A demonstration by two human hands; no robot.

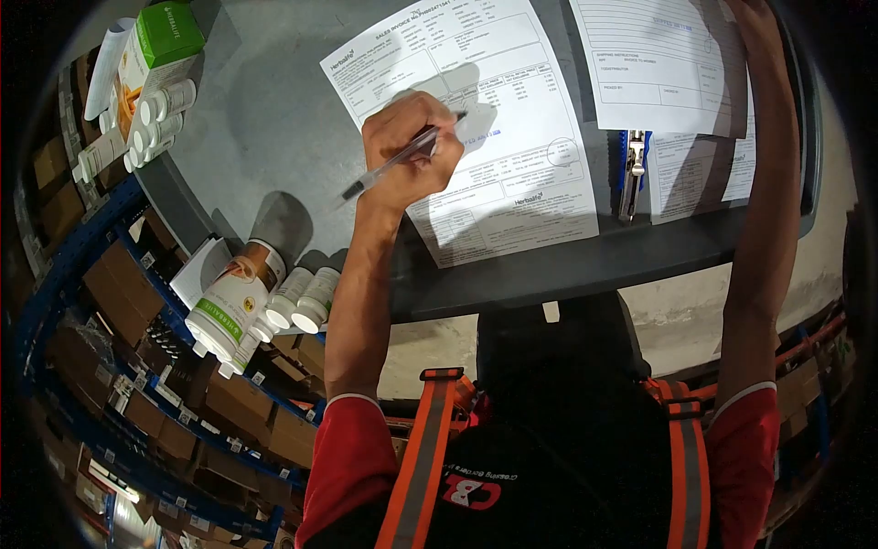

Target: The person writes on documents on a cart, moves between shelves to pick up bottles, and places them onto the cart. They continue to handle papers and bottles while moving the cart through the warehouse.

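Orange straps [422,462] lie nearest. Left hand [398,135] grasps the pen [389,166] over the invoice [526,137]. Pen judged light, stiff, slick; best held low on its barrel. Right hand [755,13] cropped; grip cannot be told.

The pen [388,167] is clear, shiny plastic, the sheet [521,119] smooth paper, the tabletop [265,110] matt, the upper-right clip [633,165] shiny metal.

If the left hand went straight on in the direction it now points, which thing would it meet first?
Most likely the white printed paper invoice on the grey tabletop. The bare left hand, holding a slim clear plastic pen, points across this sheet; whether they touch is unclear.
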